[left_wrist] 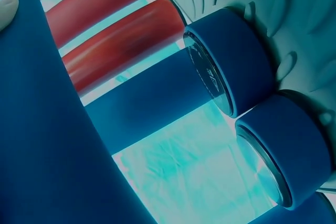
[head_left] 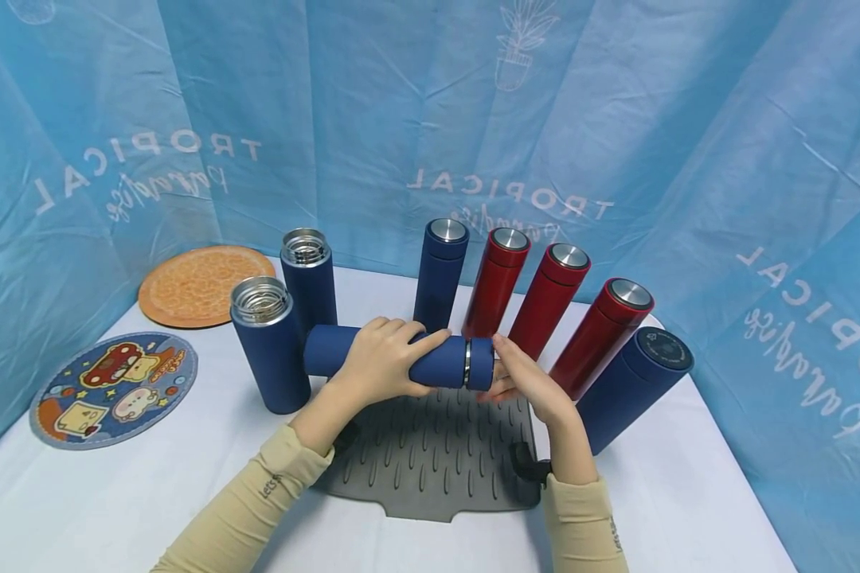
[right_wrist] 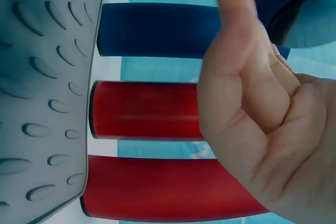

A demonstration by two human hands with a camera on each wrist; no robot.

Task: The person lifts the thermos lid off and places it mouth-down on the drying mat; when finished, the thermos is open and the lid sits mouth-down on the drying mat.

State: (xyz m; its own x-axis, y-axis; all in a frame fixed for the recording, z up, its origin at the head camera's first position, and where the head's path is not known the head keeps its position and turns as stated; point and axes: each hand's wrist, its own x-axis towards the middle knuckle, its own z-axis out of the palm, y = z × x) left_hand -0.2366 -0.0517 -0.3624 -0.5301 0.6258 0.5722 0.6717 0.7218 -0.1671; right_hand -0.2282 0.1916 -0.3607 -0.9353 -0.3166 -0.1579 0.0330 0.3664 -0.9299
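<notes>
Cream sleeves (head_left: 236, 505) reach over the white desk (head_left: 136, 501) to a blue bottle (head_left: 440, 364), held crosswise and roughly level above a grey ridged mat (head_left: 430, 469). Its long axis runs left to right, lid end toward the right hand (head_left: 533, 382). That hand pinches the lid (head_left: 482, 362) between thumb and fingers, while the left hand (head_left: 380, 358) wraps the body around its middle; a steel band shows between body and lid. On the left hand's side stand two uncapped blue bottles (head_left: 268, 358), steel mouths up; what they contain, I can't tell. Seen from the left wrist, two loose lids (left_wrist: 247, 61) sit on the mat. Toward the back and right, three red bottles (head_left: 498, 282) and two capped blue bottles (head_left: 440, 274) stand closed, their insides hidden.
</notes>
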